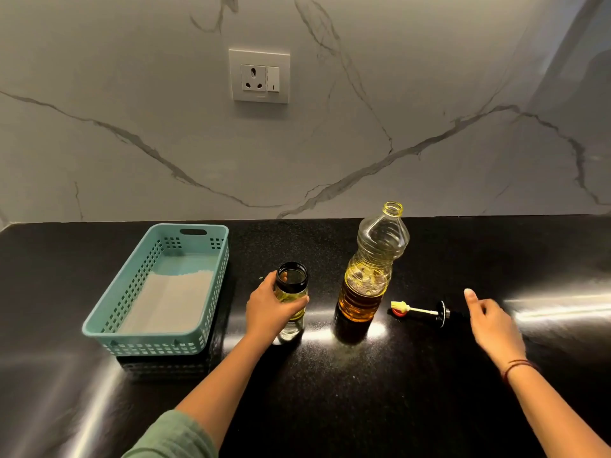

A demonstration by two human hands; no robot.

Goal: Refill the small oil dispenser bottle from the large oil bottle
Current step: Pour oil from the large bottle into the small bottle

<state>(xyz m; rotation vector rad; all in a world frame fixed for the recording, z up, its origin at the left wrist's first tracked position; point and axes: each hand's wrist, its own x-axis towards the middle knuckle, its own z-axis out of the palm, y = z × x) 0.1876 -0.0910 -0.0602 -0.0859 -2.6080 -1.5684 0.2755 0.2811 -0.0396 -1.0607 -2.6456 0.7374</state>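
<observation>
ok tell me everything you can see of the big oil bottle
The large oil bottle is clear ribbed plastic with a yellow neck ring, uncapped. It stands upright on the black countertop, less than half full of amber oil. No hand touches it; the left hand holds the small dispenser bottle to its left, and the brush lid lies to its right.
</observation>
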